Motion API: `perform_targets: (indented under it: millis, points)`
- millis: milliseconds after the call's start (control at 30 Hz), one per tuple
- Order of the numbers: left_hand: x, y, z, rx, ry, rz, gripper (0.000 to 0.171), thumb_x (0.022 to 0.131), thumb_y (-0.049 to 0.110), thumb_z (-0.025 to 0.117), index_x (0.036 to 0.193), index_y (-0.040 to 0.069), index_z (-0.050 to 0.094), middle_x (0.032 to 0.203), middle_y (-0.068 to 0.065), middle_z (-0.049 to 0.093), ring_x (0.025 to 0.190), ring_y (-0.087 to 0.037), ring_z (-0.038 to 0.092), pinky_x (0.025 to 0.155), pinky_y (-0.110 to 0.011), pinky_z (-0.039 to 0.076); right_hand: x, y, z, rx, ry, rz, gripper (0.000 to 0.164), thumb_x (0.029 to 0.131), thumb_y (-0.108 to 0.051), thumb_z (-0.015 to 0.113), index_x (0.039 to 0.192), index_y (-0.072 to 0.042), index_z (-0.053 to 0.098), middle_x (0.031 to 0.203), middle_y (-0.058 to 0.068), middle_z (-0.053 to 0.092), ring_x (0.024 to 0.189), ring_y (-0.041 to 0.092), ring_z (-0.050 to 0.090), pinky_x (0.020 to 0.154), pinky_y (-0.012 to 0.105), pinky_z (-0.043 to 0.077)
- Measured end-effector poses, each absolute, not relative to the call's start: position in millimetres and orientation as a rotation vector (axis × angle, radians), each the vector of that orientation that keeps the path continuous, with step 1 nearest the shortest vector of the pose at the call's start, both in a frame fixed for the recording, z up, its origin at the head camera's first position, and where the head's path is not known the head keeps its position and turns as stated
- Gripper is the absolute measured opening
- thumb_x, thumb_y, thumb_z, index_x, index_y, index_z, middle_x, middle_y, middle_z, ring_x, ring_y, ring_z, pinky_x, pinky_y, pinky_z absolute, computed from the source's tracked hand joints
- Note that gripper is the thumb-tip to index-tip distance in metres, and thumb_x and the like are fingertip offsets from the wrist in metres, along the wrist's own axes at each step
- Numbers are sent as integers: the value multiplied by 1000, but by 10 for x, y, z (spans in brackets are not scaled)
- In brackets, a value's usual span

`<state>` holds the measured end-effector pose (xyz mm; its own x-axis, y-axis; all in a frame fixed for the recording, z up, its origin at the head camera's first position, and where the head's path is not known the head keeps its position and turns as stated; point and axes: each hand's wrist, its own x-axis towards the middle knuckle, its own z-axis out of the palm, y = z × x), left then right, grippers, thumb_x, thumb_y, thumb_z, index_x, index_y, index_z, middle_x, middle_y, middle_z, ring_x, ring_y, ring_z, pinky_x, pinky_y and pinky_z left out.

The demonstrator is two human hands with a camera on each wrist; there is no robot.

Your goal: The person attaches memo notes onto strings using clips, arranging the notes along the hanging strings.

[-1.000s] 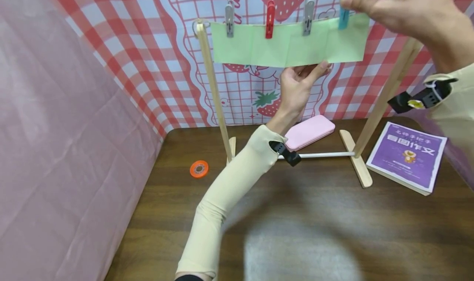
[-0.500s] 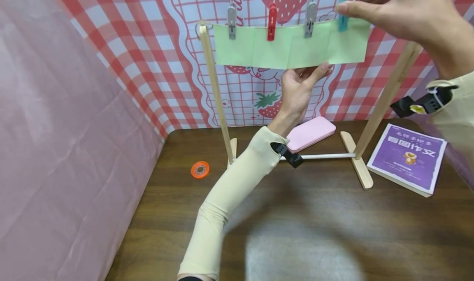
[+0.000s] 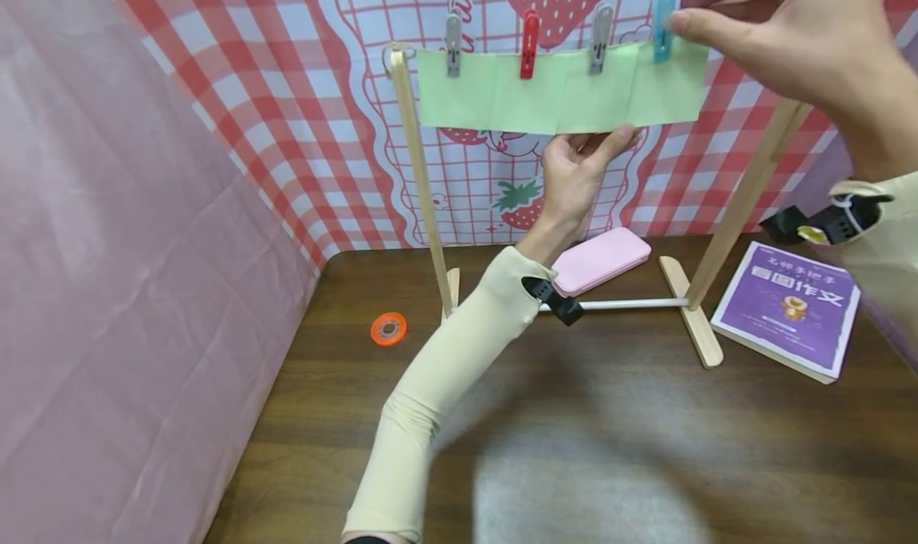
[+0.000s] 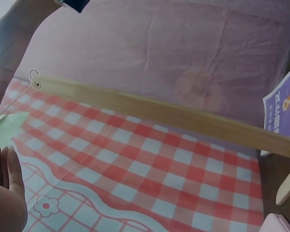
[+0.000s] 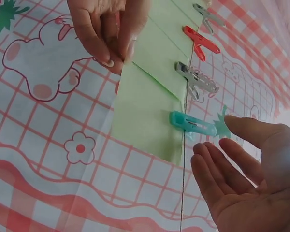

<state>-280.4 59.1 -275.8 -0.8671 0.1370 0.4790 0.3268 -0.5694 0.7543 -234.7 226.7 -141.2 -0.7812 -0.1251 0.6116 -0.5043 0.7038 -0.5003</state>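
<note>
A strip of green paper [image 3: 527,102], creased into panels, hangs from a string [image 5: 183,193]. Two grey clothespins [image 3: 453,46], a red clothespin [image 3: 529,44] and a blue clothespin [image 3: 663,26] clip its upper edge to the string. My left hand [image 3: 574,174] pinches the paper's lower edge between thumb and fingers, right of the middle; the right wrist view shows this left hand [image 5: 111,29] at the paper's corner fold. Beside the blue clothespin [image 5: 193,123], my right hand [image 5: 251,174] has its fingers and thumb spread, apart from it.
Wooden posts [image 3: 419,178] on flat feet [image 3: 692,313] carry the string, joined low by a white rod [image 3: 631,303]. On the table lie a pink case [image 3: 601,261], a purple book [image 3: 787,309] and an orange tape roll [image 3: 389,329]. A checkered cloth hangs behind.
My right hand has let go of the blue clothespin and moved slightly to the right, its fingers parting. The clothespin stays on the paper. My left hand keeps its pinch.
</note>
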Motion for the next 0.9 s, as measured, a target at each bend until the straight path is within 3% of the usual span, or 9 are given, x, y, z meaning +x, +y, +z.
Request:
perform_targets:
  millis: [100, 300, 667, 900]
  points:
    - [-2819, 578, -2768, -750, -1404, -2573, 34, 94, -13, 66, 127, -14, 58, 125, -38, 64, 89, -3, 71, 99, -32, 63, -2291, 2263, -1450, 481, -2299, 965, 48, 102, -23, 67, 149, -27, 56, 144, -7, 66, 125, -4, 63, 114, 13, 46]
    - [-2836, 551, -2813, -738, -1452, -2566, 36, 93, -12, 67, 128, -14, 57, 128, -37, 63, 93, -4, 72, 96, -27, 63, -2195, 2248, -1550, 492, -2212, 965, 37, 98, -18, 73, 135, -18, 70, 126, -17, 71, 101, -14, 62, 105, 10, 52]
    - [-2830, 469, -2964, -705, -1513, -2553, 37, 93, -15, 66, 128, -11, 58, 126, -36, 64, 89, -4, 69, 95, -31, 64, -2048, 2316, -1734, 462, -2228, 995, 35, 93, -15, 78, 128, -11, 74, 109, -30, 68, 92, -17, 64, 89, -1, 51]
    - [-2798, 336, -3111, -719, -1664, -2457, 35, 93, -10, 69, 126, -9, 60, 123, -31, 67, 92, -11, 72, 94, -30, 65, -1990, 2360, -1973, 478, -2321, 878, 37, 95, -20, 78, 129, -9, 73, 108, -36, 62, 93, -22, 59, 88, -4, 47]
